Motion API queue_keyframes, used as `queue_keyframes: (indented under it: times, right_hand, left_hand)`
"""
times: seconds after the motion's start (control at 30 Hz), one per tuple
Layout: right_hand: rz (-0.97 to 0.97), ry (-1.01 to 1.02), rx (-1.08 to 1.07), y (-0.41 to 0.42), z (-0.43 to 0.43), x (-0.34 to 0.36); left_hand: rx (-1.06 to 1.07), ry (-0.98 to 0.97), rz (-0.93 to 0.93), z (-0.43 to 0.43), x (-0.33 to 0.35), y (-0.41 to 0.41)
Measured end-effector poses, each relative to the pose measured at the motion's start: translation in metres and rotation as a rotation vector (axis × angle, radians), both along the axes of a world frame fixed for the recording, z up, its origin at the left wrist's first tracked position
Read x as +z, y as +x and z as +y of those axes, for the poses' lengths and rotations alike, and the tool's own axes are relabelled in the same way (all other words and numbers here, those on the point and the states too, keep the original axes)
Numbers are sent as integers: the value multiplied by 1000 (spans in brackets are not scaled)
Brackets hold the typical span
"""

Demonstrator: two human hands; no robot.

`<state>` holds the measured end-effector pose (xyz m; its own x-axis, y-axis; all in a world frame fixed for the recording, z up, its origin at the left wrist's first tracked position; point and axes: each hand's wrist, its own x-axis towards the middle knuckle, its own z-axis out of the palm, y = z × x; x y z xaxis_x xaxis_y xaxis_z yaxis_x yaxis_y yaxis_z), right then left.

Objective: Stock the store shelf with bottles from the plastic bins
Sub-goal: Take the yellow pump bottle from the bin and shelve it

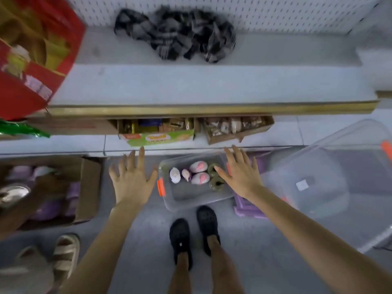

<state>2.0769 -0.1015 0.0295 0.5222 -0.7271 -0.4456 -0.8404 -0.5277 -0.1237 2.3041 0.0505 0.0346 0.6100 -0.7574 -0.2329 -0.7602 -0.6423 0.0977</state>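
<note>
We look straight down at a grey floor (144,240) in front of a white shelf (191,85) with a pegboard back (275,15) and a gold strip (212,110) along its front edge. A dark plaid cloth (176,32) lies crumpled at the shelf's back edge, and a red carton (31,81) stands at its left end. Below the gold strip, open cardboard boxes (239,134) of packed goods sit on a lower ledge.

On the floor, just ahead of our black clogs (180,234), rests the small clear bin (191,198) with orange latches. Its long axis runs roughly along the shelf front, a little skewed. The bottles (199,178) cluster toward the bin's far edge. We see them from above, so they appear to stand upright with caps toward us: white-and-pink tops, plus two olive ones (216,183) at the right end.

A larger clear bin (318,177) stands tilted at the right, with a purple lid (248,211) lying between the two bins. A cardboard box (89,187) of purple items sits at the left, and a sandalled foot (65,251) shows at the near left corner.

Our left hand (132,179) hangs above the floor beside the bin's left end, fingers straight and spread, holding nothing. Our right hand (241,172) hangs above the bin's right end, fingers likewise splayed, thumb over the olive tops. We cannot tell whether it touches them.
</note>
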Motion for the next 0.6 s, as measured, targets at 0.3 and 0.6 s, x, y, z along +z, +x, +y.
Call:
queue_keyframes:
  times: [0.3,0.6]
  right_hand:
    - [100,181,-56,-36,15,-142]
    - [134,251,-88,-54,39,-261]
  left_hand:
    - [16,145,120,36,-144,-39]
    - [-7,254,160,59,-260,-63]
